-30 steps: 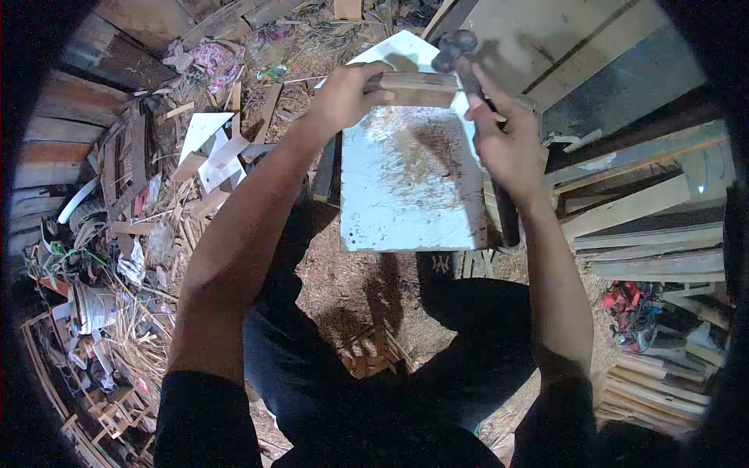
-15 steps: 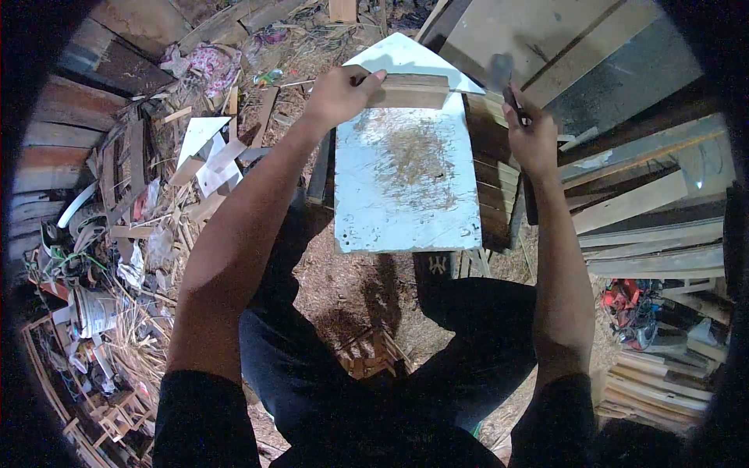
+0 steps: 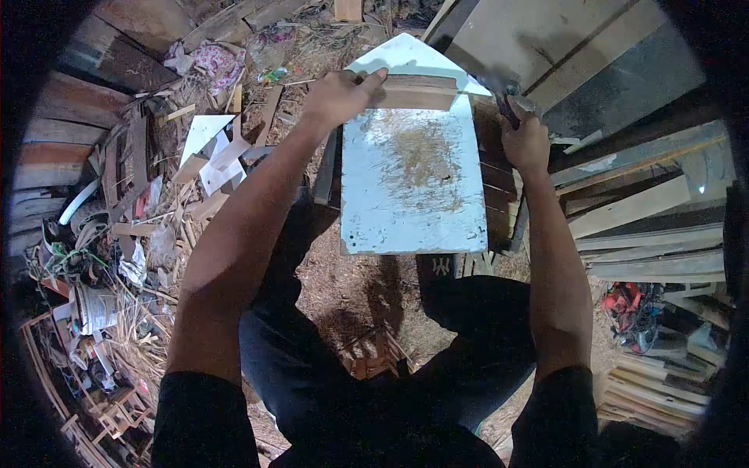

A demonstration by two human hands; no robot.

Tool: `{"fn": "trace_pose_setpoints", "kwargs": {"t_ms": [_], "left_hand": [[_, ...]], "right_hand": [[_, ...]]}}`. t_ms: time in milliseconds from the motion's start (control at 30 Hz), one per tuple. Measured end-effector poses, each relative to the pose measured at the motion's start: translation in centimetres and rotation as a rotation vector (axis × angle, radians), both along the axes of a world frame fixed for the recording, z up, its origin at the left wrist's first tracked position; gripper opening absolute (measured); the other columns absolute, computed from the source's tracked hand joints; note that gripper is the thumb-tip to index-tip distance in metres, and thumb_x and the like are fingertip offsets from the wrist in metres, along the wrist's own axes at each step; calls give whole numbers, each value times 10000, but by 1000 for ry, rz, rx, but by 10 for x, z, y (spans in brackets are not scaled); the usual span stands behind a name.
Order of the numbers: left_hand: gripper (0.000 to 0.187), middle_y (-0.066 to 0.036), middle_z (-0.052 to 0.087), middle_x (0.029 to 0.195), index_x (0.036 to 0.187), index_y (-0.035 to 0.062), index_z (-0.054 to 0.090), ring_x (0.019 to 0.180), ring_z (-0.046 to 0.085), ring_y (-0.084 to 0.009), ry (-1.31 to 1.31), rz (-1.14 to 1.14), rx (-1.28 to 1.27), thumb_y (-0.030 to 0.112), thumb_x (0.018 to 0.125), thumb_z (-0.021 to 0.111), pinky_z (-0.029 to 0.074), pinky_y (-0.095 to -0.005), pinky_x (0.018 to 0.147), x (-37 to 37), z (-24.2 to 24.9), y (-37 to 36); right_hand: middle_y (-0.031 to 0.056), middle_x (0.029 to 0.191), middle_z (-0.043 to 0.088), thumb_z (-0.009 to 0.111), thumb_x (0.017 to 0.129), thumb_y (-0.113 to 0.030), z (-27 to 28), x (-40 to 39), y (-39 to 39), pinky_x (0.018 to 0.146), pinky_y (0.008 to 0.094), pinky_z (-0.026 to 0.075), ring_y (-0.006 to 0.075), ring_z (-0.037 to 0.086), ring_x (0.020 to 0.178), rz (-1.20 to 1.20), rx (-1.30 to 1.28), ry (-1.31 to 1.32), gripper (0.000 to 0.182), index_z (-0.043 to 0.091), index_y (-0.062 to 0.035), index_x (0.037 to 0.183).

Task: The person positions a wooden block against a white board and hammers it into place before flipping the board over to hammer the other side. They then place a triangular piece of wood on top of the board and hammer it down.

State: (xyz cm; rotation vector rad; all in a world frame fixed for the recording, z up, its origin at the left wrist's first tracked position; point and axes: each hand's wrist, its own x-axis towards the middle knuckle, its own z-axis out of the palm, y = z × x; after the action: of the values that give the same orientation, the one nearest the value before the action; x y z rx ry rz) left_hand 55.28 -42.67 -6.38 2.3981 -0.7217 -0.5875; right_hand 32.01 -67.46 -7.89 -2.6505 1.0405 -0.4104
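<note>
My left hand (image 3: 341, 95) grips the left end of a short wooden block (image 3: 413, 92), which lies across the far part of a scuffed white board (image 3: 413, 179). Beyond the block, a white pointed piece (image 3: 403, 54) shows. My right hand (image 3: 525, 140) is closed round the handle of a hammer (image 3: 503, 97), just right of the board's far right side. The hammer's head is blurred near the white piece's right corner; whether it touches anything is unclear.
Planks (image 3: 647, 207) and large panels (image 3: 577, 47) lie at the right. A red tool (image 3: 622, 303) sits below them. White offcuts (image 3: 222, 162), wood scraps and a pink patterned cloth (image 3: 214, 64) litter the left side.
The hammer and my right hand have moved; its head is now lower and closer to the block's right end. The view has shifted slightly, while my left hand keeps its hold.
</note>
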Motion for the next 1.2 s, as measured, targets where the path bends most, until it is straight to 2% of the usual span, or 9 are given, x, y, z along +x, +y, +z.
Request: {"fn": "trace_pose_setpoints", "kwargs": {"t_ms": [200,300,367,500,700,767,933,1167,1200], "left_hand": [[790,-217,742,992,1140,26,741,1033,712,-358,29,61,-5,741,906,499,527,-456,955,-4,1,3],[797,-217,738,1027,1148,1,737,937,721,-318,-35,44,-64,730,895,540,557,-403,849,-1,-3,5],[799,-161,747,975,1160,-10,726,796,698,-227,142,5,-107,724,884,574,555,-347,719,5,-5,6],[777,-113,749,944,1155,-5,728,702,647,-168,149,8,-123,711,885,590,529,-306,652,8,-9,6],[823,-195,732,1017,1166,8,729,879,712,-241,211,127,-82,751,825,630,556,-348,779,6,-6,6],[953,-232,698,1134,1309,-11,637,1025,697,-326,239,82,-32,794,798,621,540,-415,912,8,-1,7],[1075,-310,597,1284,1452,-33,465,1137,648,-356,316,140,-77,826,812,562,576,-444,916,7,-12,9],[1151,-330,460,1433,1548,-14,245,1192,606,-426,393,152,-126,840,826,515,585,-507,922,-3,-2,12],[1151,-330,460,1433,1548,-14,245,1192,606,-426,393,151,-126,840,826,515,585,-507,922,1,-7,11]], "right_hand": [[234,1120,703,721,897,-268,15,8,12,885,508,544,452,663,1050,-83,11,93,442,654,-193,1327],[235,1134,699,710,902,-284,9,5,8,903,515,543,443,666,1056,-38,-39,113,451,647,-208,1342],[237,1137,697,694,914,-305,8,5,8,912,525,545,436,671,1054,27,-85,84,450,642,-222,1353],[244,1168,685,692,902,-247,13,10,15,913,508,543,427,666,1071,9,-143,75,425,659,-152,1315],[261,1065,702,677,915,-282,14,23,20,892,510,538,429,686,1000,102,-94,-137,344,713,-93,1200],[269,977,713,665,924,-326,12,27,23,874,533,542,446,693,952,93,-5,-148,339,732,-82,1150],[276,954,713,643,944,-376,13,29,37,856,507,549,453,693,946,113,254,83,356,752,-72,1093],[300,993,698,651,934,-409,-5,31,28,876,510,547,457,690,961,154,249,131,375,753,-87,1098],[284,927,696,653,950,-386,-9,31,27,806,492,543,450,697,905,162,218,138,352,748,-76,1086]]}}
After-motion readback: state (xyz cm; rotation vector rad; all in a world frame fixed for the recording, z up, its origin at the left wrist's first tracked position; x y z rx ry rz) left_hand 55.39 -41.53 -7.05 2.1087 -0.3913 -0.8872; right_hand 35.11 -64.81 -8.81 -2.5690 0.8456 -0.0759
